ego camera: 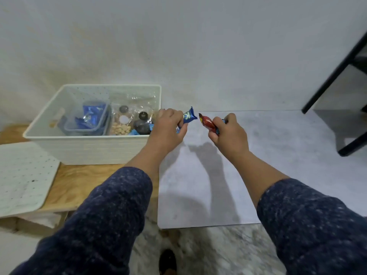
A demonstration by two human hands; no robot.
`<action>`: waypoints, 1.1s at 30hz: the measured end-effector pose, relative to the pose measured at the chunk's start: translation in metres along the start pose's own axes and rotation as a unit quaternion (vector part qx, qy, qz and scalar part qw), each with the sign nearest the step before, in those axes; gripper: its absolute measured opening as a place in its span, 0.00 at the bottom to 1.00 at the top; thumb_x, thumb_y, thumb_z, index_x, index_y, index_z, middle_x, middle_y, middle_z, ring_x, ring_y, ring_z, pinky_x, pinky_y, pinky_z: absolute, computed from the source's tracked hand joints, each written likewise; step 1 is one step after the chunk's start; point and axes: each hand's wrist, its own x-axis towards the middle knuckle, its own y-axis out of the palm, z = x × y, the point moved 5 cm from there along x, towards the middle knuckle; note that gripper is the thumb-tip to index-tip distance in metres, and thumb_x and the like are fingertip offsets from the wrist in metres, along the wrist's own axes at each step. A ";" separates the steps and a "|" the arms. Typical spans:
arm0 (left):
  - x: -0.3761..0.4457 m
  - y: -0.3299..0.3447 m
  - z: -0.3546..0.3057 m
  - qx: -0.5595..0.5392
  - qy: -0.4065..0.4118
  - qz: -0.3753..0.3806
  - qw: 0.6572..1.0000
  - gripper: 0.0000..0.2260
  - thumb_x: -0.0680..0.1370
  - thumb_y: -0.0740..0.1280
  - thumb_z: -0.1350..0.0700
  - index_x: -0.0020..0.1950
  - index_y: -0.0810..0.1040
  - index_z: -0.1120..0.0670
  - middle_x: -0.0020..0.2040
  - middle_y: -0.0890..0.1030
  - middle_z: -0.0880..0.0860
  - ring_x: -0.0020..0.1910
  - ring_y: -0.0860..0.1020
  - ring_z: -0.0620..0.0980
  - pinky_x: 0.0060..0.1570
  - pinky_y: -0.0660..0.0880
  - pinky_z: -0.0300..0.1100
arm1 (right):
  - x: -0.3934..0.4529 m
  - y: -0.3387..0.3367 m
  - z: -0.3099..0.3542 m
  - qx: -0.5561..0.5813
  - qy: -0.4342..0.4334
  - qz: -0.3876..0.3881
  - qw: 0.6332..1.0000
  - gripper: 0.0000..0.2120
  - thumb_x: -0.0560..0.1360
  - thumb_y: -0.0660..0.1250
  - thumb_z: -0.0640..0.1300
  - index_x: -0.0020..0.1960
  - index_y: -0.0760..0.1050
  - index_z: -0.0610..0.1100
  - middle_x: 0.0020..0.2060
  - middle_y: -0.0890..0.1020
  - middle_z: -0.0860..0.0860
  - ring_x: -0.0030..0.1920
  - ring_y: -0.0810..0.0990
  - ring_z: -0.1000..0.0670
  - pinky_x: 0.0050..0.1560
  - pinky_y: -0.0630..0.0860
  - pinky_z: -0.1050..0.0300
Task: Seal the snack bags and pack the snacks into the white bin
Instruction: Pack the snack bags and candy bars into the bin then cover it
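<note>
Gripping snack packets (pixel 189 116), hands (pixel 168 126) hide any lettering.

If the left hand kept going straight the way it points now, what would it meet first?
The left hand, gripping a blue snack packet, points away toward the wall. It sits just right of the white bin, so it would probably pass the bin's corner; depth is unclear.

Wooden board (pixel 79 181) carried a white bin (pixel 91 149) and a perforated white lid (pixel 21 175); beside it, a grey mat (pixel 198 195) lay on the marbled floor (pixel 218 251).
</note>
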 end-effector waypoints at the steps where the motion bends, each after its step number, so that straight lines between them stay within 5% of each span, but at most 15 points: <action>1: 0.005 -0.018 0.005 0.010 -0.011 -0.006 1.000 0.12 0.73 0.68 0.59 0.37 0.65 0.51 0.37 0.69 0.48 0.42 0.68 0.54 0.44 0.56 0.35 | 0.007 -0.005 0.016 0.002 -0.007 0.001 1.000 0.09 0.73 0.65 0.43 0.50 0.75 0.39 0.48 0.71 0.39 0.33 0.66 0.43 0.33 0.63 0.56; 10: 0.023 -0.106 0.126 0.098 -0.164 0.078 0.978 0.09 0.74 0.66 0.55 0.37 0.68 0.53 0.40 0.70 0.53 0.48 0.72 0.57 0.50 0.64 0.44 | 0.067 0.040 0.172 0.002 -0.080 0.087 0.993 0.14 0.75 0.63 0.48 0.59 0.72 0.44 0.52 0.70 0.42 0.41 0.73 0.41 0.38 0.69 0.54; 16: 0.023 -0.105 0.190 0.065 -0.228 0.189 0.953 0.11 0.74 0.68 0.48 0.37 0.72 0.52 0.46 0.77 0.55 0.50 0.76 0.56 0.49 0.70 0.45 | 0.091 0.098 0.205 0.005 -0.011 0.151 0.988 0.17 0.76 0.64 0.52 0.61 0.70 0.45 0.56 0.68 0.42 0.51 0.75 0.40 0.46 0.72 0.52; 19: 0.019 -0.092 0.207 0.039 -0.242 0.271 0.931 0.16 0.75 0.67 0.42 0.55 0.78 0.52 0.63 0.75 0.58 0.61 0.74 0.57 0.62 0.70 0.48 | 0.096 0.120 0.205 0.019 0.017 0.216 0.976 0.24 0.73 0.68 0.56 0.65 0.69 0.49 0.64 0.65 0.44 0.62 0.71 0.41 0.59 0.73 0.50; 21: 0.015 -0.087 0.216 0.050 -0.252 0.324 0.911 0.27 0.75 0.64 0.38 0.70 0.69 0.49 0.75 0.61 0.56 0.72 0.62 0.58 0.70 0.62 0.53 | 0.098 0.128 0.206 0.009 0.018 0.257 0.966 0.29 0.71 0.69 0.58 0.69 0.66 0.53 0.71 0.60 0.46 0.69 0.66 0.42 0.66 0.70 0.46; 24: 0.014 -0.086 0.230 0.069 -0.259 0.347 0.899 0.33 0.75 0.62 0.36 0.76 0.55 0.43 0.78 0.49 0.54 0.77 0.50 0.59 0.72 0.55 0.59 | 0.103 0.127 0.213 -0.028 0.005 0.277 0.961 0.30 0.73 0.65 0.60 0.72 0.62 0.56 0.75 0.55 0.48 0.73 0.60 0.44 0.69 0.65 0.43; 33: 0.020 -0.143 0.227 0.164 -0.241 0.310 0.905 0.32 0.77 0.56 0.35 0.76 0.46 0.39 0.79 0.44 0.51 0.77 0.42 0.55 0.70 0.50 0.68 | 0.119 0.104 0.248 -0.049 -0.064 0.249 0.965 0.30 0.74 0.60 0.63 0.74 0.59 0.58 0.76 0.54 0.49 0.77 0.48 0.46 0.72 0.51 0.38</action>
